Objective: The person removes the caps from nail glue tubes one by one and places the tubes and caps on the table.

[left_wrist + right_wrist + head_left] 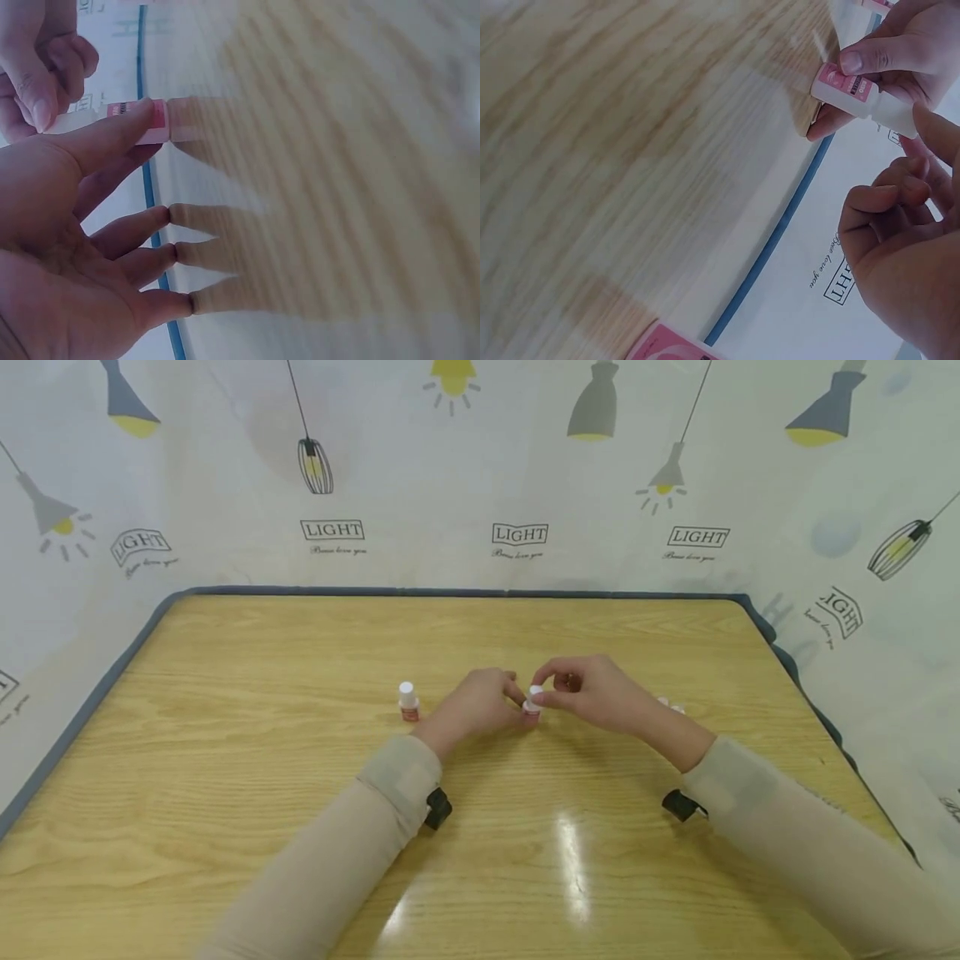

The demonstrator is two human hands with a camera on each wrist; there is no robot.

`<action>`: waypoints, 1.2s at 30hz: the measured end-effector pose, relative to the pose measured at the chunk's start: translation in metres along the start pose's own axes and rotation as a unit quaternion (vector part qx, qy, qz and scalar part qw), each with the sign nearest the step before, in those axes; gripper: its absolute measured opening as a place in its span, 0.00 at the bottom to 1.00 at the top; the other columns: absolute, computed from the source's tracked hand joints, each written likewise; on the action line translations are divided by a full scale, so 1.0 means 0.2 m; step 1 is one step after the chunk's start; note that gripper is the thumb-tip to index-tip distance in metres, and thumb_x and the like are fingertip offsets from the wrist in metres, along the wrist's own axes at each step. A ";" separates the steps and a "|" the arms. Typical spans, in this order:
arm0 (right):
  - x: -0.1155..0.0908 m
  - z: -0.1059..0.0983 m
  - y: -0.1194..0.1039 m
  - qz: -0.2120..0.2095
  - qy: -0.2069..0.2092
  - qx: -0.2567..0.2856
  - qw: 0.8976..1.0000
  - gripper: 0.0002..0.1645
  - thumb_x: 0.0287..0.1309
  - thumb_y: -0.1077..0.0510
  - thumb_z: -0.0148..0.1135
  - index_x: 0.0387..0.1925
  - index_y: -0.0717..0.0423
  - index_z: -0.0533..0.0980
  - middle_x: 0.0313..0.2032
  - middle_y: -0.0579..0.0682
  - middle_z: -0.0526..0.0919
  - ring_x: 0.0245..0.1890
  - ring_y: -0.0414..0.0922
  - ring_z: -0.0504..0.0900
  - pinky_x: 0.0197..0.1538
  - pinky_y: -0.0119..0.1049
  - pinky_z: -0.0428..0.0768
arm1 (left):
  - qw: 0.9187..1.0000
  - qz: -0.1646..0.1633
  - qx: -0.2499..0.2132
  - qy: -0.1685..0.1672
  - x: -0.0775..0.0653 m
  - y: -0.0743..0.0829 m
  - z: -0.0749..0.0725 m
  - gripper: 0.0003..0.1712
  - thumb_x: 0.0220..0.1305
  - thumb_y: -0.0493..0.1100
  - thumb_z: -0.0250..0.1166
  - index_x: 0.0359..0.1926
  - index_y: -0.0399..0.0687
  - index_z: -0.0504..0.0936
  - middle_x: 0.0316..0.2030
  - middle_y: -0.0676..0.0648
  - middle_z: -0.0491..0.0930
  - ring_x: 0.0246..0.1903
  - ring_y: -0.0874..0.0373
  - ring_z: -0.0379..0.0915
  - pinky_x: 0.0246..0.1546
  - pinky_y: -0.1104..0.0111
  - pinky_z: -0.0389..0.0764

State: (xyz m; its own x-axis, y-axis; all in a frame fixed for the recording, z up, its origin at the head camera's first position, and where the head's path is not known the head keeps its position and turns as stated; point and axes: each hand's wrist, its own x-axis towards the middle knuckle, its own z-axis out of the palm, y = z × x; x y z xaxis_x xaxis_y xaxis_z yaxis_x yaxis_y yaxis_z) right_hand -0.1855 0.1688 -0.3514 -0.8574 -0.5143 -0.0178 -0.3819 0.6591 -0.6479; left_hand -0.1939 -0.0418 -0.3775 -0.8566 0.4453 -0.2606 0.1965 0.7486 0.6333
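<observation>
A small white bottle with a pink label (532, 712) stands upright on the table between my two hands. My left hand (483, 702) grips its lower part between thumb and index finger, while the other fingertips touch the tabletop, as the left wrist view shows. From the other side, my right hand (600, 692) pinches the white cap (536, 691) with thumb and index finger; its remaining fingers curl in. The right wrist view shows the same bottle (847, 90) held by both hands, its cap on top.
A second capped bottle (408, 703) stands left of my left hand. White caps (677, 709) show behind my right forearm, their bottles mostly hidden. The wooden table (262, 793) has a dark blue edge (450, 592) against a wall covering printed with lamps.
</observation>
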 end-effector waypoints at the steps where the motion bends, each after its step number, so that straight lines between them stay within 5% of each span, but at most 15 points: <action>1: 0.00 0.00 0.00 0.002 0.001 0.001 1.000 0.08 0.71 0.51 0.70 0.47 0.46 0.85 0.26 0.46 0.74 0.23 0.42 0.66 0.29 0.33 0.66 | 1.000 -0.002 0.001 0.001 0.00 0.00 0.00 0.19 0.70 0.55 0.73 0.55 0.53 0.92 0.80 0.42 0.67 0.81 0.40 0.60 0.83 0.46 0.60; 16: 0.00 0.05 0.01 0.020 0.059 0.003 0.998 0.12 0.68 0.47 0.73 0.43 0.50 0.85 0.20 0.44 0.65 0.21 0.42 0.61 0.29 0.34 0.63 | 0.999 -0.005 0.024 0.021 0.02 0.01 0.02 0.20 0.70 0.56 0.73 0.58 0.54 0.91 0.79 0.41 0.69 0.79 0.36 0.63 0.81 0.48 0.65; 36: -0.01 0.04 0.03 0.009 0.023 0.036 0.999 0.16 0.74 0.55 0.67 0.58 0.55 0.86 0.16 0.41 0.59 0.17 0.38 0.54 0.25 0.32 0.60 | 1.000 -0.012 0.024 0.006 0.01 0.03 0.01 0.20 0.72 0.54 0.72 0.60 0.54 0.90 0.80 0.41 0.66 0.80 0.37 0.60 0.82 0.43 0.59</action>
State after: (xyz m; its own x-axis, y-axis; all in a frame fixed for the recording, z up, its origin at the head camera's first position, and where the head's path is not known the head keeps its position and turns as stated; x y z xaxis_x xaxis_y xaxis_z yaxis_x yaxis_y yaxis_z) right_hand -0.1824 0.1691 -0.3608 -0.8794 -0.4761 0.0035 -0.3420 0.6266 -0.7003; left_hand -0.1927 -0.0353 -0.3759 -0.8669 0.4210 -0.2668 0.1978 0.7819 0.5912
